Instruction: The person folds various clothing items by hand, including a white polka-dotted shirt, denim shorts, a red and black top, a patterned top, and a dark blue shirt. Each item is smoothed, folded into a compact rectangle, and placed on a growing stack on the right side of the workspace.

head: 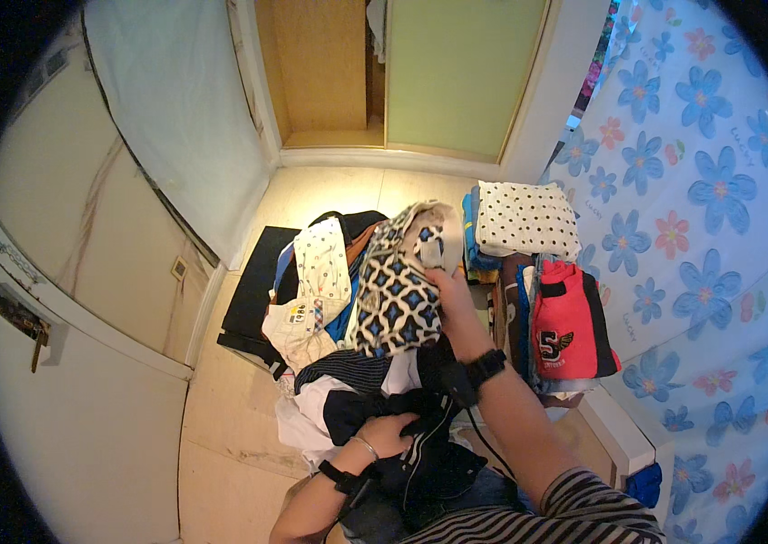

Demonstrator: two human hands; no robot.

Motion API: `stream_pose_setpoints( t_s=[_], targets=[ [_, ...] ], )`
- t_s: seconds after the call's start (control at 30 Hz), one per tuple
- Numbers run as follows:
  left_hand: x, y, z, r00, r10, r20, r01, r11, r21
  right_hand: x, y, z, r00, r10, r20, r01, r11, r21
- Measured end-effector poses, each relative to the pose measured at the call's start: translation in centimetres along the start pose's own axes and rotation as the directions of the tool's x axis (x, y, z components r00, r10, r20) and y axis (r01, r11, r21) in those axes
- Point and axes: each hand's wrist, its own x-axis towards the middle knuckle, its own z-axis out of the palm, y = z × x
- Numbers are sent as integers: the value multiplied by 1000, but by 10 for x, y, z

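Observation:
A pair of patterned shorts [397, 299], black and white with blue diamonds, hangs from my right hand [457, 302], which grips it near the pale waistband. My left hand [386, 435] is lower down, its fingers closed on a black garment [435, 455] with white stripes that lies over my lap. Beyond it is a loose heap of clothes. A cream printed garment [323, 258], a beige piece with a number patch [299, 323], a dark pinstriped cloth [343, 370] and a white cloth [299, 415] show in the heap.
To the right stand stacks of folded clothes, topped by a polka-dot cloth [527, 217] and a red-and-black garment [567, 323]. A flower-printed curtain [703, 285] hangs beside them. A black box [248, 296] sits under the heap's left side. A wardrobe [459, 75] is ahead, a door [85, 421] at left.

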Motion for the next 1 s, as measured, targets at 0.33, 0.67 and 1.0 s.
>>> stream_pose_setpoints(
  t_s=[0.33,0.67,1.0],
  targets=[
    [63,0,-85,901,91,-424,-46,992,115,47,104,-75,915,-298,-272,-88,511,-855],
    [106,-40,-95,933,-320,-167,357,886,297,37,123,-55,954,-177,240,198,-226,-954],
    [44,-55,-79,873,-266,-410,364,913,183,19,100,-41,964,-146,223,233,51,-971]
  ],
)
